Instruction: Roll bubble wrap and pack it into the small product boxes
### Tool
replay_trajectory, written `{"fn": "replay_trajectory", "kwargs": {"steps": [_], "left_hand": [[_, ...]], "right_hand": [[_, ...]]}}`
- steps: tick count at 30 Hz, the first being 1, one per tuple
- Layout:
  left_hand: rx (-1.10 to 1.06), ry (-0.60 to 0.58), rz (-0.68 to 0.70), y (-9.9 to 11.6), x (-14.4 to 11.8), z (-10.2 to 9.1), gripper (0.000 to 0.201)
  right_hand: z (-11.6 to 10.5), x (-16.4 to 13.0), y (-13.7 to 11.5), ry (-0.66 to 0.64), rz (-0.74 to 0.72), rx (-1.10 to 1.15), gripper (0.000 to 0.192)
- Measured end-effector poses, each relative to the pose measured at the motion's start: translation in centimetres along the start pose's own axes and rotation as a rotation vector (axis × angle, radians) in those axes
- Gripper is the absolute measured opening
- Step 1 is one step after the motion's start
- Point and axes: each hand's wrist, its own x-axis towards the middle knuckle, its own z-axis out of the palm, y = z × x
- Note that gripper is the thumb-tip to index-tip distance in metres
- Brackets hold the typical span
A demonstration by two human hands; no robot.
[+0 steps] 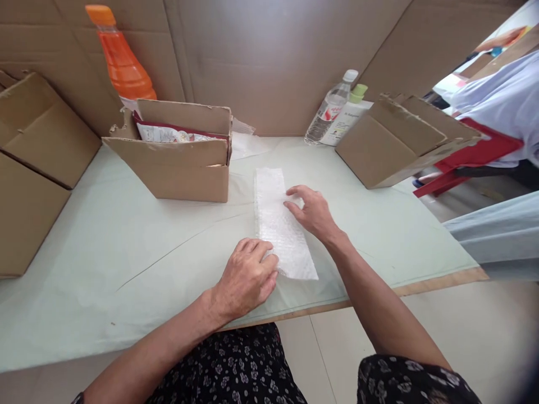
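- bubble wrap strip (281, 224), white, folded flat, lies lengthwise on table centre, near edge pointing at the person
- left hand (246, 276) on the strip's near left edge, fingers curled down and pressing on it, nothing pinched that I can see
- right hand (312, 212) on the strip's right side farther up, fingers spread and laid flat on it, not closed around anything
- table (105, 252) covered in pale green sheet, creases running across it, wood edge showing at front right
- open cardboard box (185, 163) just behind-left of the strip, not touching it; printed packets (168, 133) inside, print too small to read
- orange bottle (120, 56) with orange cap behind that box, label hidden
- clear water bottle (330, 109), white cap, red-marked label, text unreadable
- white bottle (349, 115) with green cap touching beside it, dark print on label, not legible
- second cardboard box (400, 140) at right, tipped, flaps open
- flat cardboard pieces (37, 157) stacked at left
- cardboard wall (273, 56) behind everything
- another person's sleeve (497, 101), pale, far right by a red chair (475, 154)
- dark floral clothing (236, 365) on the person's lap
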Motion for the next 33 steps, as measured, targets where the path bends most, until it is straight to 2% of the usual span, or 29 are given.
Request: {"fn": "replay_trajectory", "kwargs": {"steps": [3, 7, 10, 13, 18, 21, 23, 25, 28, 31, 33], "left_hand": [[0.015, -0.177, -0.023, -0.3, 0.0, 1.4, 0.013], [0.021, -0.219, -0.016, -0.4, -0.8, 1.9, 0.02], [0.035, -0.203, -0.002, -0.8, -0.7, 1.5, 0.024], [0.019, -0.199, 0.009, -1.5, -0.2, 0.9, 0.026], [-0.001, -0.232, 0.054, -2.7, 0.6, 0.3, 0.037], [-0.051, -0.273, 0.073, -3.4, 1.3, 0.6, 0.043], [-0.143, -0.296, 0.046, -4.0, 1.9, 0.9, 0.045], [-0.286, -0.303, -0.039, -4.6, 2.3, 0.9, 0.042], [-0.546, -0.264, -0.226, -5.3, 2.5, -0.1, 0.039], [-0.711, -0.222, -0.333, -5.3, 2.2, -1.3, 0.052], [-0.699, -0.204, -0.364, -4.9, 2.2, -1.4, 0.069]], "right_hand": [[1.8, 0.6, 1.3, -0.135, -0.019, -0.056, 0.042], [2.7, -0.1, 1.8, -0.068, -0.021, -0.105, 0.05], [1.5, -1.2, 1.9, -0.044, -0.048, -0.101, 0.04], [-0.7, -3.4, 2.4, -0.111, -0.142, -0.07, 0.035], [-3.8, -9.1, 3.0, -0.248, -0.352, -0.111, 0.05], [-3.7, -11.6, 2.6, -0.244, -0.429, -0.159, 0.054], [-2.8, -12.3, 2.1, -0.19, -0.447, -0.155, 0.04], [-1.7, -12.4, 1.5, -0.107, -0.425, -0.089, 0.023], [-0.6, -11.8, 0.5, -0.01, -0.289, 0.131, 0.019], [-0.3, -11.1, -0.4, 0.042, -0.013, 0.416, 0.019], [-0.1, -10.6, -0.9, 0.058, 0.178, 0.59, 0.02]]}}
